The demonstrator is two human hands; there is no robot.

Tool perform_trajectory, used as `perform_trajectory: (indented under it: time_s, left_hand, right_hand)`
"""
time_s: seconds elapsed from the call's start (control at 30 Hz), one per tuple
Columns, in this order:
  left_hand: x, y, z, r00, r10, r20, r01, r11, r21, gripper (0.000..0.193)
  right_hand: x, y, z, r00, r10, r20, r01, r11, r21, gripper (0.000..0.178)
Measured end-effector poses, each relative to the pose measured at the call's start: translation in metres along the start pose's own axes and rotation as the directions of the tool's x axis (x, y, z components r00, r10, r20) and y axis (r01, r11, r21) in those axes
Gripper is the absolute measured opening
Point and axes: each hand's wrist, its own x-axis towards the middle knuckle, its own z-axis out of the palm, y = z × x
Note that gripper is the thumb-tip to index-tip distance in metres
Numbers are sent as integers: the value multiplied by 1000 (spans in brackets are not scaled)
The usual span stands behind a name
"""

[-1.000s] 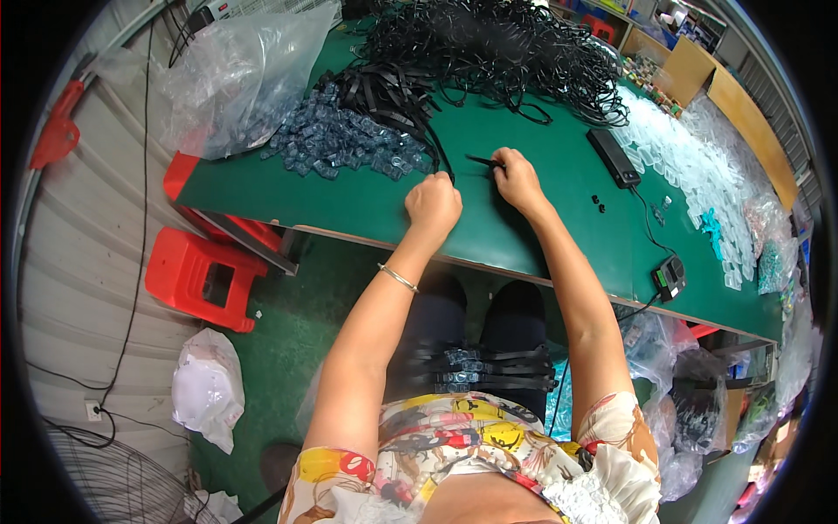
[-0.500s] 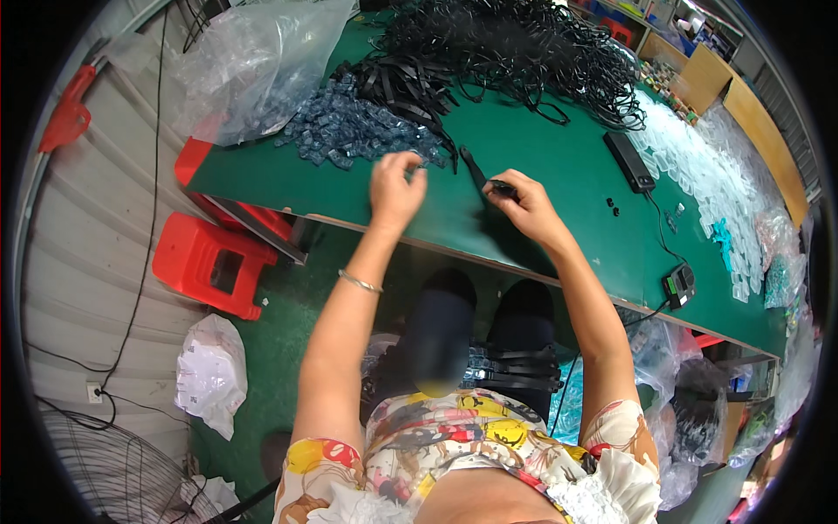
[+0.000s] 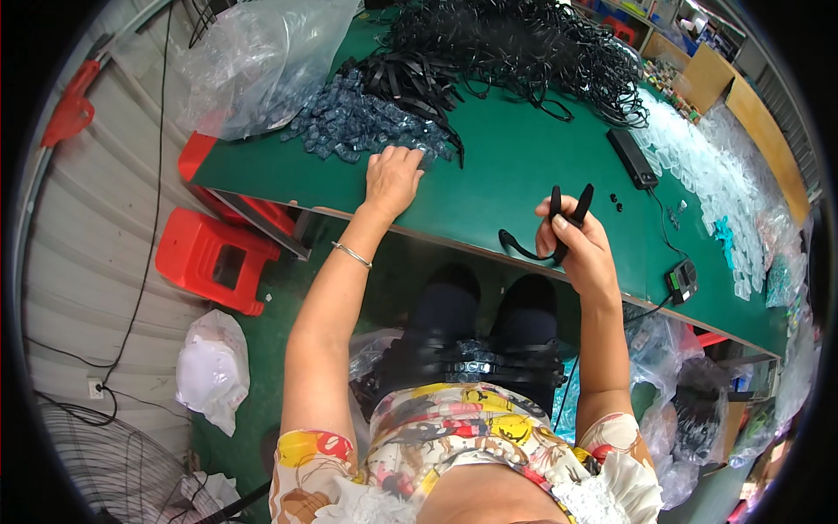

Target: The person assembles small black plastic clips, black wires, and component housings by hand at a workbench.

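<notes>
Two bare hands show in my head view, and the fingertips of the left hand are hard to make out where they meet the near side of a heap of small, clear blue-grey plastic buckles, so I cannot tell whether they pinch one. Toward the far edge of the smooth green table, a dense tangle of thin black loops is cut off at the top. The folded fingers of the right hand hide the middle of a narrow, flat black strap; I cannot say whether it is one doubled length or several. Thumb and fingers clamp it by the table's near edge, right of that edge's middle; two ends stand up side by side, and another part curves out leftward to a blunt tip. Half a second ago I saw the right hand farther left, the strap slanting away over the tabletop; the left hand has since moved up to the heap
</notes>
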Motion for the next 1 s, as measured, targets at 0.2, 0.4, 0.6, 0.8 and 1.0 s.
perform_trajectory:
  time_s: [0.2, 0.4, 0.6, 0.8, 1.0]
  left_hand:
    - [-12, 12, 0, 999, -52, 14, 53, 990, -129, 16]
    - [-42, 88, -36, 880, -242, 407, 437, 80, -896, 16]
    - [-94, 156, -94, 756, -51, 653, 472, -649, -597, 25]
    - [-115, 175, -114, 734, 22, 678, 450, -764, -463, 23]
    - [-128, 177, -119, 708, 26, 706, 411, -828, -382, 24]
  right_hand:
    - [-40, 1, 18, 991, 132, 24, -132, 991, -9, 26]
    - [-65, 18, 23, 972, 224, -65, -218, 973, 80, 12]
    - [-73, 29, 42, 956, 281, -82, -277, 959, 62, 12]
    - [-87, 42, 49, 932, 361, 33, -362, 923, 132, 12]
    - [-93, 40, 54, 938, 339, 68, -344, 937, 68, 12]
